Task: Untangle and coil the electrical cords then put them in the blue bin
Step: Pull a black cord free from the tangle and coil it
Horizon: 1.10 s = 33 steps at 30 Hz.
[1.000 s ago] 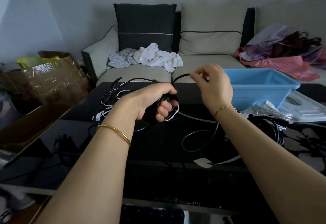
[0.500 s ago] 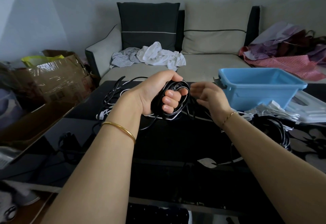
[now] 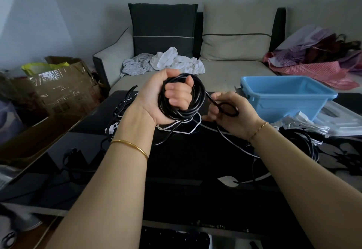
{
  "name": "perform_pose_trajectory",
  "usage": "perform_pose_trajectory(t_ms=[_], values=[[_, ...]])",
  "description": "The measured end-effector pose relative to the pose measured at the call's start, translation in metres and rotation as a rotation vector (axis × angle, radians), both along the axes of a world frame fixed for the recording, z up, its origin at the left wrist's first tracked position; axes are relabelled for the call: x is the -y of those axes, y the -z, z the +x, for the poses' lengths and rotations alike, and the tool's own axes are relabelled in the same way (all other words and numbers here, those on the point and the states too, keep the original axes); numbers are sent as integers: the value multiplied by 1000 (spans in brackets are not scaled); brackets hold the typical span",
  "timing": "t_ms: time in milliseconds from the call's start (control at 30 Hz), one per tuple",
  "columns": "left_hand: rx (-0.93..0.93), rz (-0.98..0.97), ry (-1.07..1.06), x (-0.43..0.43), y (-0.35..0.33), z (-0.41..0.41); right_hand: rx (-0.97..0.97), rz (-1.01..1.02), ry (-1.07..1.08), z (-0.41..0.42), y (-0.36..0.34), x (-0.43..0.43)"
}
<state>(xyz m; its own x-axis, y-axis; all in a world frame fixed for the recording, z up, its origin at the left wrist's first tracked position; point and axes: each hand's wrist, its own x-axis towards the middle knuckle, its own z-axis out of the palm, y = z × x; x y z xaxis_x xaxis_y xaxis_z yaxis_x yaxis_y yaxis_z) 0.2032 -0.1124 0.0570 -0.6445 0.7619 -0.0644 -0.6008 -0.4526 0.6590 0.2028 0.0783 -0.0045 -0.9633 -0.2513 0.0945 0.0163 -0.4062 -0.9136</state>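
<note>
Left hand [image 3: 154, 99]: raised over the table, fingers curled through the middle of the black coil [image 3: 184, 114], gripping its stacked turns.
Right hand [image 3: 235, 121]: just beside the coil, pinching the loose tail [image 3: 232, 114] of the same black cord, bent there into a small loop; which fingers do the pinching hard to make out.
Wrists: plain gold bangle [image 3: 129, 145] on the left, fine chain bracelet [image 3: 258, 129] on the right.
White cord [image 3: 188, 132]: hanging under the coil and trailing onto the table between the hands.
Table [image 3: 186, 170]: black and glossy, below both forearms.
Remaining tangle [image 3: 122, 105]: black and white cords heaped on the table behind the left wrist.
Second heap [image 3: 305, 143]: black cords on the table right of the right wrist, with a white bundle [image 3: 305, 126] just behind.
Blue bin [image 3: 284, 109]: on the table's far right corner, beyond the right hand; nothing seen inside from this angle.
Clear lid [image 3: 344, 121]: flat beside the bin.
Sofa [image 3: 235, 68]: behind the table, crumpled clothes [image 3: 176, 60] on its seat.
Cardboard box [image 3: 64, 84]: far left.
</note>
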Motion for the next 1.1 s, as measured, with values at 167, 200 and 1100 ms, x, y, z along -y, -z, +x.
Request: perform_pose_trajectory(t_ms=[167,200,1100], values=[[152,367,-107,3,8,-8,104,-51,-39,3,2,-2],[168,394,-154,2,9,-9,85,-2,-18,3,4,-1],[-285,-281,-1084,-23,27,-33,-603,1347,117,55,-58,45]])
